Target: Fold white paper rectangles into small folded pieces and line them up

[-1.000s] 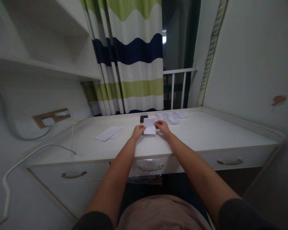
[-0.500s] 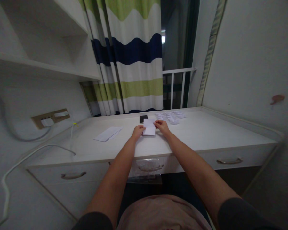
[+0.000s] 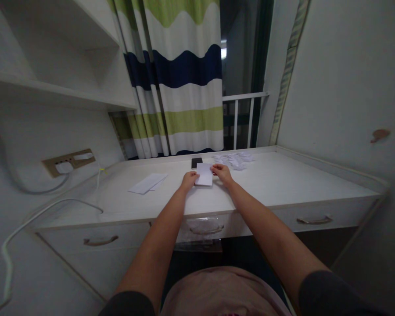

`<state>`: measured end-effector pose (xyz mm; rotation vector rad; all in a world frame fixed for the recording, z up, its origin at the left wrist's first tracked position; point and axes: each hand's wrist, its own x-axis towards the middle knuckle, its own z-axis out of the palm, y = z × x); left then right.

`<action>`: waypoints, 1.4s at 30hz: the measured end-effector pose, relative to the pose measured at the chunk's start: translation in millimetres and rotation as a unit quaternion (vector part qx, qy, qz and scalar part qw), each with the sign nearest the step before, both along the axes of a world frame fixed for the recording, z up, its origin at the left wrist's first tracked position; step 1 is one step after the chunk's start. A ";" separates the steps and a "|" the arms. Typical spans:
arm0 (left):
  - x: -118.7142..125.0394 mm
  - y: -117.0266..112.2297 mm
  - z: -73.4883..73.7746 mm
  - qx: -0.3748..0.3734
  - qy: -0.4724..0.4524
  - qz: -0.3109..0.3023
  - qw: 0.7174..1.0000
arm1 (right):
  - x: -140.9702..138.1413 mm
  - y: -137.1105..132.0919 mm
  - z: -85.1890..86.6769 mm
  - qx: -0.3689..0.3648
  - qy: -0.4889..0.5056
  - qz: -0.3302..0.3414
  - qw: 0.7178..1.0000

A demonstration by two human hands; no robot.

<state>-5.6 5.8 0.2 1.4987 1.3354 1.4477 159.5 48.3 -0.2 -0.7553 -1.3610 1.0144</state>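
A small white sheet of paper [image 3: 204, 175] is held up just above the desk, between my two hands. My left hand [image 3: 188, 180] is closed on its left edge, thumb on the near face. At the upper right edge, my right hand [image 3: 221, 172] pinches the paper between thumb and fingers. Behind the sheet lies a dark phone [image 3: 196, 162]. Beyond my right hand is a pile of folded or crumpled white paper pieces [image 3: 235, 160]. Some flat white sheets [image 3: 147, 183] overlap on the desk to the left.
The white desk [image 3: 299, 177] has a raised rim at the back and right. Drawers with metal handles run along its front. A white cable [image 3: 69, 200] crosses the left end near a wall socket [image 3: 69, 163]. A striped curtain [image 3: 187, 101] hangs behind.
Almost nothing differs. Both hands keep their grip on the paper in the same place, and the view has shifted very slightly.
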 end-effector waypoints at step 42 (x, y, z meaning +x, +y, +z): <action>-0.5 3.5 -1.2 -0.003 0.035 0.001 0.999 | 1.4 5.8 -2.7 0.020 0.031 -0.016 0.999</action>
